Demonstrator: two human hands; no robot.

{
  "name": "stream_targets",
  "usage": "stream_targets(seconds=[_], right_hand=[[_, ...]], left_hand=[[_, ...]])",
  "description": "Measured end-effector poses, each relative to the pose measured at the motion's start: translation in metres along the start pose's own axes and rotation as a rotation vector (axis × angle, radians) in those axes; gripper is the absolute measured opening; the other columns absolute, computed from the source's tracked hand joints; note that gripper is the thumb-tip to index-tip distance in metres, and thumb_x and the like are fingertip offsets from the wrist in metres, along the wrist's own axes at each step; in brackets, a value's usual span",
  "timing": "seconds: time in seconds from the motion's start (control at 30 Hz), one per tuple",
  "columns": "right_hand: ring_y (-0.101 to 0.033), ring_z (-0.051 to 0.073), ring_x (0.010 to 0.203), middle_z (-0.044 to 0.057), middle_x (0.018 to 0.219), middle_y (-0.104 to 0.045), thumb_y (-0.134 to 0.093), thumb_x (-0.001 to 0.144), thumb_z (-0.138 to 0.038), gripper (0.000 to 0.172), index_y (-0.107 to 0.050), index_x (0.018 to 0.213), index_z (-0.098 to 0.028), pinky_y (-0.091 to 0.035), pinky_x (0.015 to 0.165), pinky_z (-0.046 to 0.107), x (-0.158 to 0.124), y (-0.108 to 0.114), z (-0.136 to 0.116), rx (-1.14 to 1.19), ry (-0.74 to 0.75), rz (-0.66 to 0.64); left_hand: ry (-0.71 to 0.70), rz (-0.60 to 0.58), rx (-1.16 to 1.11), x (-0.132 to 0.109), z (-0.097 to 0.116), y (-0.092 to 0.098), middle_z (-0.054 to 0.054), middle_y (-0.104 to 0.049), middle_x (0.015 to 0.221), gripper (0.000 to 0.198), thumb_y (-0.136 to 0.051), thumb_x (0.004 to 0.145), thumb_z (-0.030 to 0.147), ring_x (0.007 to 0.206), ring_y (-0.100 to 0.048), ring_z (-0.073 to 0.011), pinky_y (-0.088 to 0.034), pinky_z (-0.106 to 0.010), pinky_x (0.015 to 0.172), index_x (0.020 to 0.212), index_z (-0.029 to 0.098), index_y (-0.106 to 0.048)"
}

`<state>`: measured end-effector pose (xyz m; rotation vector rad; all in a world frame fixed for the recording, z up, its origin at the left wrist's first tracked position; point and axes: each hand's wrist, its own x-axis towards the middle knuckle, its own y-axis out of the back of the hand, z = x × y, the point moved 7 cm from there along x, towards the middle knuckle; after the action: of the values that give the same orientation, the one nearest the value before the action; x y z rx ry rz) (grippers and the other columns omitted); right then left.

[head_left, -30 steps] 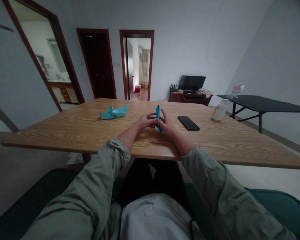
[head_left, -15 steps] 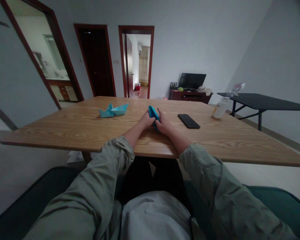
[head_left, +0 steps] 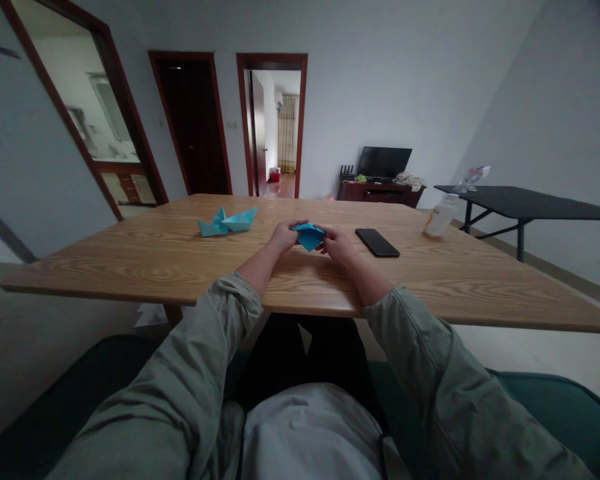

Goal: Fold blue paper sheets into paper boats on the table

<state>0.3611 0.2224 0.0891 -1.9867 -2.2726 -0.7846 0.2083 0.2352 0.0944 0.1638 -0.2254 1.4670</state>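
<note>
"What do the hands have?"

"The left hand [head_left: 283, 237] and the right hand [head_left: 338, 245] share one folded piece of blue paper [head_left: 309, 237]. It sits between them."

"Are the hands open or closed?"

"Both are half closed. The fingers curl in, and each hand pinches one side of the paper."

"Where is the paper?"

"It is over the middle of the wooden table [head_left: 130, 267], about halfway between the near edge and the far edge. I can't tell if it touches the wood."

"What is close by?"

"Toward the far edge, on the left, two blue paper boats [head_left: 227, 221] touch each other. On the right, a black phone [head_left: 377, 243] lies flat near the right hand. Farther right, by the far edge, a white bottle [head_left: 441, 217] lies on its side."

"What is past the table?"

"A black table [head_left: 530, 202] stands off to the right. A black TV [head_left: 385, 162] sits on a dark red cabinet [head_left: 380, 195] by the wall."
</note>
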Motion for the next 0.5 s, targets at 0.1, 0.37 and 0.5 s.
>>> stream_targets(seconds=[0.1, 0.37, 0.5], right_hand=[[-0.062, 0.011, 0.061, 0.005, 0.09, -0.071, -0.044, 0.079, -0.008, 0.053, -0.062, 0.128, -0.019, -0.051, 0.053, 0.02, 0.0, 0.003, -0.003, -0.005, 0.032, 0.035], [-0.061, 0.011, 0.066, 0.005, 0.1, -0.071, -0.04, 0.075, -0.004, 0.055, -0.067, 0.12, -0.018, -0.054, 0.054, 0.021, 0.0, 0.008, -0.002, -0.007, 0.065, 0.07], [-0.062, 0.013, 0.072, 0.006, 0.105, -0.07, -0.041, 0.074, -0.005, 0.053, -0.067, 0.119, -0.016, -0.055, 0.057, 0.023, -0.001, 0.006, -0.004, -0.011, 0.077, 0.065]], left_hand=[[0.085, -0.1, -0.097, -0.006, -0.001, 0.0, -0.007, -0.069, 0.105, 0.05, -0.067, 0.071, 0.008, 0.086, -0.064, -0.0155, -0.055, -0.033, 0.079, 0.12, 0.018, -0.064], [0.25, -0.351, -0.14, -0.023, -0.001, 0.001, -0.007, -0.068, 0.104, 0.064, -0.072, 0.068, 0.012, 0.082, -0.068, -0.018, -0.055, -0.031, 0.074, 0.129, 0.025, -0.057], [0.247, -0.365, -0.222, -0.026, 0.006, -0.002, -0.008, -0.067, 0.107, 0.053, -0.066, 0.074, 0.018, 0.084, -0.067, -0.0179, -0.056, -0.034, 0.075, 0.126, 0.022, -0.058]])
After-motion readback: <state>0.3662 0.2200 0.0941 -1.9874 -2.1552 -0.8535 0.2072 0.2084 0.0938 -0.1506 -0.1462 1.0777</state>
